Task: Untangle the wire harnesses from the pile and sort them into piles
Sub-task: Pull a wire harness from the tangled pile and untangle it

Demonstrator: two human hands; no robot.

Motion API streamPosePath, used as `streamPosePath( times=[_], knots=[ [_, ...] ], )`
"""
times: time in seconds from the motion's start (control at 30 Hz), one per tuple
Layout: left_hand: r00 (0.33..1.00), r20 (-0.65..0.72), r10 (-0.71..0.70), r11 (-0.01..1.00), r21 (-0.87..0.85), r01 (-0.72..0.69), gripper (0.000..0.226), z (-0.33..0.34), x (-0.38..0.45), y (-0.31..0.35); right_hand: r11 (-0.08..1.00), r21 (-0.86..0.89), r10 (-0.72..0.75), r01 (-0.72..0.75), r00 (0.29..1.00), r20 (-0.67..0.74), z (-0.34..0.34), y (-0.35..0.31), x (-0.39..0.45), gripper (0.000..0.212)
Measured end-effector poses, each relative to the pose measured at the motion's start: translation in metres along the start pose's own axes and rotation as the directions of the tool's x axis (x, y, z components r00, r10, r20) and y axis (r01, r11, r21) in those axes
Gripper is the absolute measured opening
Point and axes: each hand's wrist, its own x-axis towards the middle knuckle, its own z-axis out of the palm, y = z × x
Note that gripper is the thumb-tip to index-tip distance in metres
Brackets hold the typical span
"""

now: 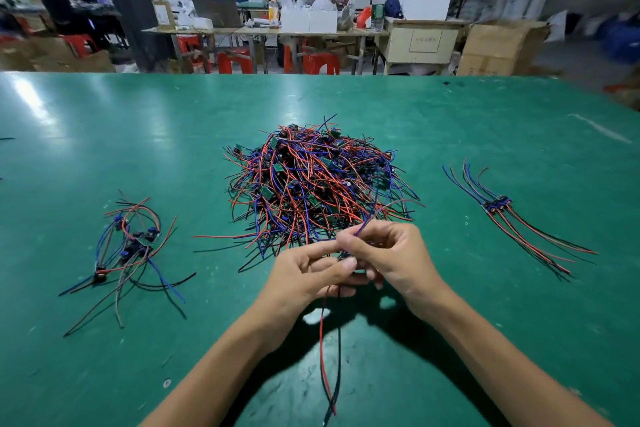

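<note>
A big tangled pile of wire harnesses (318,180), red, blue and black wires with small green boards, lies in the middle of the green table (485,121). Just in front of it my left hand (304,274) and my right hand (391,256) hold one wire harness (329,340) between them. My right fingers pinch its blue wire at the top. Its red and black wires hang down toward me. A loose small pile (131,246) lies at the left. A neat straightened bundle (509,215) lies at the right.
Beyond the table's far edge stand work tables (263,31), red stools (320,62), cardboard boxes (498,45) and several people at work. Small scraps dot the green surface near me.
</note>
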Motion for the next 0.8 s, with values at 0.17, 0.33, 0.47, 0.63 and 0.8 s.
streamPosePath(
  times=[0.17, 0.33, 0.47, 0.63, 0.8],
  knots=[
    [0.999, -0.024, -0.042, 0.999, -0.031, 0.041, 0.044, -0.002, 0.001, 0.002, 0.997, -0.083, -0.005, 0.0, 0.998, -0.066, -0.003, 0.001, 0.001, 0.025],
    [0.996, -0.048, -0.073, 0.991, -0.114, 0.067, 0.035, -0.005, 0.003, 0.004, 0.999, 0.001, -0.038, 0.038, 0.999, 0.023, -0.012, -0.008, 0.006, 0.027],
    [0.996, 0.009, -0.093, 0.995, -0.035, 0.093, 0.039, -0.003, 0.0, 0.001, 1.0, -0.028, 0.0, -0.001, 0.999, -0.035, -0.014, -0.004, 0.007, 0.026],
    [0.996, 0.046, -0.071, 0.997, -0.015, 0.072, 0.044, 0.002, -0.004, 0.003, 0.994, 0.07, 0.088, -0.086, 0.996, -0.022, -0.013, -0.001, 0.008, 0.032],
    [0.992, 0.095, -0.083, 0.993, -0.07, 0.09, 0.04, 0.006, -0.003, 0.006, 0.992, 0.089, 0.092, -0.087, 0.995, -0.049, -0.018, -0.004, 0.01, 0.036]
  ],
)
